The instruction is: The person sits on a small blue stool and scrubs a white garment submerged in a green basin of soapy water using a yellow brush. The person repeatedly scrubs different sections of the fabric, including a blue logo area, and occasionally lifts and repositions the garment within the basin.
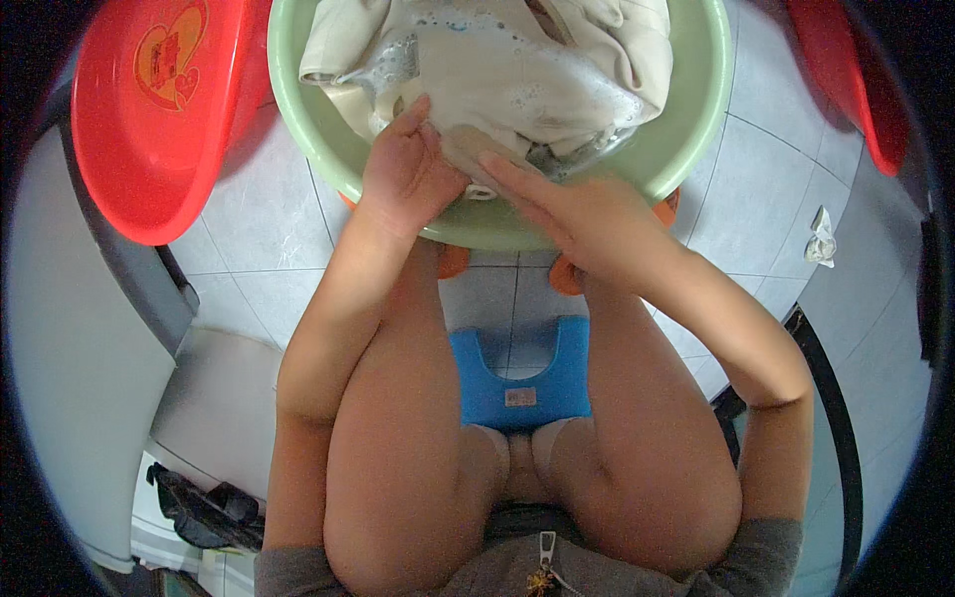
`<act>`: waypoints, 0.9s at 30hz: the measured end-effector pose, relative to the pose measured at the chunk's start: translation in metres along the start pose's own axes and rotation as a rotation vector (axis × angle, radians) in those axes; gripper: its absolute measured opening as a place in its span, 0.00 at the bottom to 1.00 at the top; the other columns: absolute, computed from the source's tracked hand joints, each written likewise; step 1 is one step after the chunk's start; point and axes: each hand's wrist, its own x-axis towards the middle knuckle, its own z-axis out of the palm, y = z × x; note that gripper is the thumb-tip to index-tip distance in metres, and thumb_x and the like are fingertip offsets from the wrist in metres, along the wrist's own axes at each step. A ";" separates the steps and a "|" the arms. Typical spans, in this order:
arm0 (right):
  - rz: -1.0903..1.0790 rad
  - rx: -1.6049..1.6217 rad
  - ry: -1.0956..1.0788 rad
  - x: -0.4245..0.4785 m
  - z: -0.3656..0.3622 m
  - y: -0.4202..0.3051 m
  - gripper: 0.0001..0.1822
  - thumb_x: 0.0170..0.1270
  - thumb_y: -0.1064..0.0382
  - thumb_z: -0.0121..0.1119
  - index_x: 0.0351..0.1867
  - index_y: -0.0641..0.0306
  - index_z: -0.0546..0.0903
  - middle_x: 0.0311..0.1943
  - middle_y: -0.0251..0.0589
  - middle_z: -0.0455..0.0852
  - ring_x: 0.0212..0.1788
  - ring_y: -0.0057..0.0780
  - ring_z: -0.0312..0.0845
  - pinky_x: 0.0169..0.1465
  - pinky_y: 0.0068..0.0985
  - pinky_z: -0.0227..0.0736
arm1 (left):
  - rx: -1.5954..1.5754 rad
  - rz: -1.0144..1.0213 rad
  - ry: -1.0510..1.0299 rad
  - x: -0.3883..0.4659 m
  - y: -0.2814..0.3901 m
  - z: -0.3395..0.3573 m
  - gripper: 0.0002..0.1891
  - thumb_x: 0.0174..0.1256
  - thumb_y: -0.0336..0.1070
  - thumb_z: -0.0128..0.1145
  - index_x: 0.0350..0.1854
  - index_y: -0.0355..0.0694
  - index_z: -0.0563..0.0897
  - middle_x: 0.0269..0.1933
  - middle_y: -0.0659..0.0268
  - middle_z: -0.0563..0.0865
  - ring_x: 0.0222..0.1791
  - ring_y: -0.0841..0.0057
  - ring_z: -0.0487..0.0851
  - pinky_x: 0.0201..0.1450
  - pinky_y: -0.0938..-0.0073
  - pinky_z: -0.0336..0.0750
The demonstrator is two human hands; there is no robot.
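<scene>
A light green plastic basin (701,134) stands in front of me with soapy, cream-coloured cloth (515,82) in it, partly under cloudy water and bubbles. My left hand (418,168) is over the basin's near left part, palm up and fingers curled, at the wet cloth's edge. My right hand (574,201) comes in from the right, blurred, its fingers reaching toward my left hand at a blurred, pale fold of the cloth. Whether either hand grips the fabric cannot be made out. A small white loop of cloth or cord (481,192) lies between my hands.
A red plastic basin (160,149) with a heart print is on the left, and part of another red basin (850,74) shows at the upper right. Below the green basin is a blue plastic stool (522,407) between my legs. A crumpled white wrapper or tissue (821,239) lies on the tiled floor.
</scene>
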 end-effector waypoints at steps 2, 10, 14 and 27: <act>-0.064 -0.054 0.074 -0.013 0.004 0.006 0.26 0.70 0.62 0.49 0.69 0.39 0.66 0.26 0.55 0.82 0.30 0.53 0.81 0.33 0.40 0.73 | 0.006 0.002 -0.001 -0.001 0.001 -0.001 0.22 0.77 0.41 0.37 0.67 0.35 0.64 0.66 0.52 0.71 0.68 0.54 0.65 0.73 0.51 0.54; -0.115 0.099 0.218 0.007 0.022 -0.001 0.29 0.69 0.62 0.49 0.71 0.38 0.62 0.24 0.56 0.81 0.29 0.55 0.80 0.33 0.43 0.73 | -0.006 0.009 -0.044 -0.004 0.003 -0.013 0.21 0.78 0.42 0.34 0.63 0.35 0.68 0.63 0.53 0.74 0.64 0.57 0.70 0.71 0.53 0.58; -0.120 0.043 0.376 0.046 0.022 -0.007 0.29 0.70 0.59 0.48 0.72 0.35 0.59 0.24 0.58 0.81 0.29 0.57 0.80 0.34 0.45 0.73 | -0.001 0.049 -0.093 -0.003 0.002 -0.015 0.21 0.78 0.42 0.31 0.61 0.35 0.69 0.60 0.53 0.76 0.62 0.57 0.72 0.70 0.54 0.61; 0.009 -0.268 0.189 -0.033 0.003 0.018 0.35 0.60 0.71 0.55 0.69 0.40 0.65 0.30 0.44 0.84 0.31 0.46 0.83 0.36 0.37 0.78 | -0.085 0.017 -0.131 0.001 0.006 -0.011 0.26 0.77 0.45 0.33 0.69 0.33 0.60 0.70 0.54 0.67 0.71 0.56 0.62 0.74 0.52 0.50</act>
